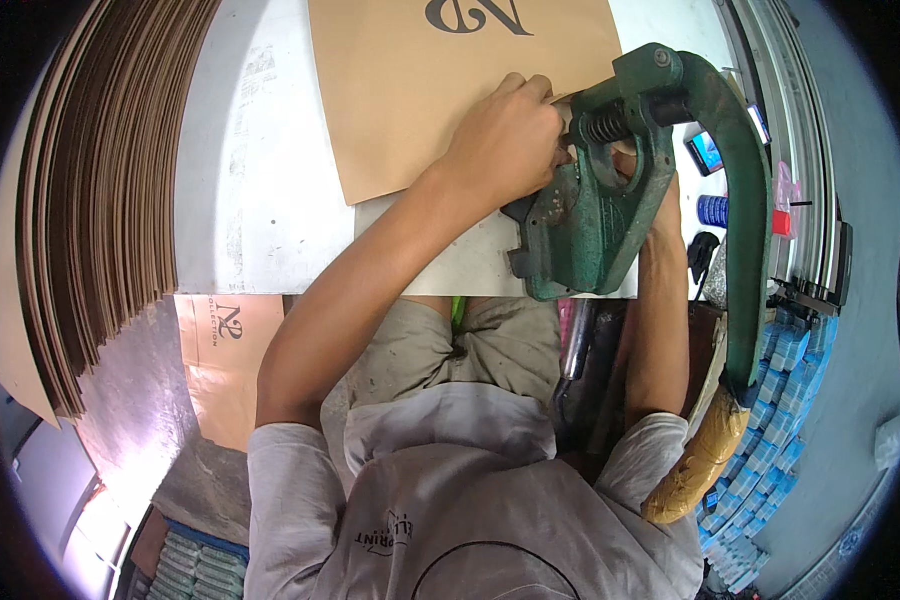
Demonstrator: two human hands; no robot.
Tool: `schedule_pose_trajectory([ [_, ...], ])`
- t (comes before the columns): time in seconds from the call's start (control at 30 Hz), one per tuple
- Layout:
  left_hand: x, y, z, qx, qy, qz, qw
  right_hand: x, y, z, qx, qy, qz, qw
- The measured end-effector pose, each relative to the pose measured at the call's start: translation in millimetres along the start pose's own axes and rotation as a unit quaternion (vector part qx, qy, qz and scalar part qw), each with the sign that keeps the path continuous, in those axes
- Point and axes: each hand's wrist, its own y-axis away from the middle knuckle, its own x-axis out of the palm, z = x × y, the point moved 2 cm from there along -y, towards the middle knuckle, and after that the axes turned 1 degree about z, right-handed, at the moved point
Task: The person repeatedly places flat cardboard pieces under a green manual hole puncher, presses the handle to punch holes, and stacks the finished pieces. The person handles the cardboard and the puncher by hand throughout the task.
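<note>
A green metal hand press (595, 215) stands at the table's front edge, its long curved lever (750, 220) reaching down to a tape-wrapped handle (700, 465). On the white table left of it lies a flat brown paper bag (390, 110) with dark printing, its right edge running up to the press. My left hand (510, 135) is closed at that edge, fingers curled beside the press's jaw; the fingertips are partly hidden. My right hand (625, 160) reaches up behind the press, which covers most of it, so its fingers cannot be made out.
A tall stack of brown card sheets (110, 190) rises on the left. Another brown paper bag (230, 370) lies below the table edge. On the right are a blue spool (712, 210), a small screen device (705, 153) and blue-white bundles (770, 420). The lever overhangs my right arm's side.
</note>
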Motion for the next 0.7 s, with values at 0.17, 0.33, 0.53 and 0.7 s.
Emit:
schedule_pose_trajectory([
  [0.17, 1, 3, 1, 0.000, -0.041, 0.002, 0.999, 9, 8, 10, -0.028, 0.064, -0.006, 0.998],
  [0.33, 1, -2, -4, 0.007, -0.046, -0.013, 0.999, -20, -2, 24, 0.003, 0.309, 0.012, 0.951],
  [0.53, -3, 3, 0, -0.004, -0.066, -0.014, 0.998, 14, 143, 184, -0.356, 0.434, -0.121, 0.818],
  [0.7, 0, 0, -5, 0.006, -0.053, 0.015, 0.998, 62, 175, 116, -0.461, 0.672, 0.110, 0.569],
])
